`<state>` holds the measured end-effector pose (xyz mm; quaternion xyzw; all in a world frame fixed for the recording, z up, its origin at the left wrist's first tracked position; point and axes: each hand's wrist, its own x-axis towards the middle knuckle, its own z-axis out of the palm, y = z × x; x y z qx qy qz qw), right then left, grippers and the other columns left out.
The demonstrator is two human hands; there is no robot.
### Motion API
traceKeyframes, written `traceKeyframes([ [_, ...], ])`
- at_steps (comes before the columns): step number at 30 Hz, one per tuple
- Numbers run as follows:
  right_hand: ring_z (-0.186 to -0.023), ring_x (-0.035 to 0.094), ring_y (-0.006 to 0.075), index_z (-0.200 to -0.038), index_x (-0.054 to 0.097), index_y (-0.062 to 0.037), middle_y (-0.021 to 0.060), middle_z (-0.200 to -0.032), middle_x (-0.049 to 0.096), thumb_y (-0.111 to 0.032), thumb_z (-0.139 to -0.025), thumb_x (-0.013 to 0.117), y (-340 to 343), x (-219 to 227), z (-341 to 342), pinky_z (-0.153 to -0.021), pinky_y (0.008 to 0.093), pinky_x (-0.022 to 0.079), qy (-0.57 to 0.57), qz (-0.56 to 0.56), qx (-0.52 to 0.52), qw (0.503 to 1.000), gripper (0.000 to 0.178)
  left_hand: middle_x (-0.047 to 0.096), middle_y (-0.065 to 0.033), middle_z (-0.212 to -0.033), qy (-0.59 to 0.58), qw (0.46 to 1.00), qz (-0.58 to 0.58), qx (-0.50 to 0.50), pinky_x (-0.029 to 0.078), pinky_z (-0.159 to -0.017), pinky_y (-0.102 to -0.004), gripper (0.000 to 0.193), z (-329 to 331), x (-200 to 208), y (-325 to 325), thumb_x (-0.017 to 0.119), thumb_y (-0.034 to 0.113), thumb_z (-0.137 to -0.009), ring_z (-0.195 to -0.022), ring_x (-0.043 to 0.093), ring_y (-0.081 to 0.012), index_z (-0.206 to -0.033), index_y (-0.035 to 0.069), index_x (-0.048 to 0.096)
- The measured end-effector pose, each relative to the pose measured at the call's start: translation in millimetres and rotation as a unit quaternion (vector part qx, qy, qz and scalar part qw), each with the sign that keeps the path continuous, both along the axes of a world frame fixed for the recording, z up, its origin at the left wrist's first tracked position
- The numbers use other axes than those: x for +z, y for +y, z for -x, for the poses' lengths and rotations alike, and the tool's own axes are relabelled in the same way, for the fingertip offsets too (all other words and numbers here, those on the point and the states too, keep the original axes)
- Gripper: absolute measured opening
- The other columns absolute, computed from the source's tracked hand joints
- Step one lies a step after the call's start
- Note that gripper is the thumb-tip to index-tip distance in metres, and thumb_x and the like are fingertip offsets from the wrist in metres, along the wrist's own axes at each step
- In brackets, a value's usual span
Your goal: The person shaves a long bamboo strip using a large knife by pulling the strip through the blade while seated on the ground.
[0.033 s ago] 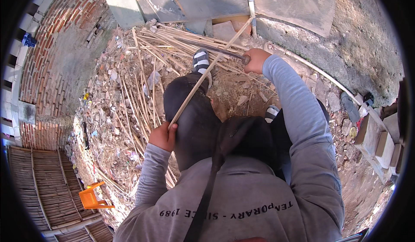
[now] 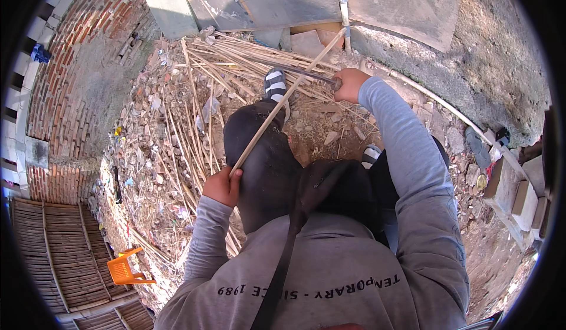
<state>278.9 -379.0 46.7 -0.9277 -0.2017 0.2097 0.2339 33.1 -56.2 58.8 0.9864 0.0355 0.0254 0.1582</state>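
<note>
My left hand (image 2: 221,187) is closed round the lower end of a long pale bamboo strip (image 2: 264,126), beside my bent left knee. From there the strip slants up to the right, across my thigh and past my striped sandal (image 2: 275,84). Wrapped round a short brown handle, my right hand (image 2: 352,85) holds a long dark-bladed knife (image 2: 313,75) with its blade pointing left. Blade and strip cross near the sandal; whether they touch I cannot tell. The blade's far end is hard to make out against the pile of bamboo strips (image 2: 236,50).
More strips (image 2: 177,135) lie on the littered ground at left. Flat grey boards (image 2: 265,3) lean at the back beside a white pipe (image 2: 343,6). A brick wall (image 2: 76,82), an orange plastic chair (image 2: 122,269) and a slatted bamboo panel (image 2: 59,247) stand left; wooden boxes (image 2: 507,191) sit right.
</note>
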Motion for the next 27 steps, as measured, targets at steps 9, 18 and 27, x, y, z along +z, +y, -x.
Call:
traceKeyframes([
  [9,-0.086,0.065,0.0377,-0.089,0.066,-0.0032,0.0205,-0.083,0.066,-0.02,-0.067,0.065,11,-7,10,-0.08,0.0457,0.051,-0.154,-0.033,0.046,0.986,0.027,0.057,-0.023,-0.06,-0.018,1.0,-0.004,0.011,0.045,-0.055,-0.0502,0.034,8,-13,8,0.054,0.032,-0.095,-0.062,0.058,-0.0448,-0.079,0.002,0.057],
  [18,-0.088,0.064,0.0375,-0.098,0.067,-0.0035,0.0212,-0.087,0.066,-0.023,-0.068,0.068,10,-15,2,-0.079,0.0441,0.051,-0.15,-0.04,0.036,0.987,0.036,0.058,-0.0227,-0.062,0.009,1.0,-0.012,0.024,0.045,-0.057,-0.0516,0.036,6,-12,12,0.051,0.035,-0.096,-0.063,0.059,-0.0448,-0.081,0.003,0.057],
  [27,-0.087,0.066,0.03,-0.106,0.064,-0.007,0.0131,-0.094,0.067,-0.032,-0.077,0.073,26,12,32,-0.079,0.0398,0.051,-0.158,-0.298,0.035,0.941,0.039,0.057,-0.0225,-0.063,0.016,1.0,-0.002,-0.018,0.043,-0.055,-0.0515,0.032,5,-2,10,0.053,0.032,-0.094,-0.062,0.058,-0.0449,-0.082,0.003,0.053],
])
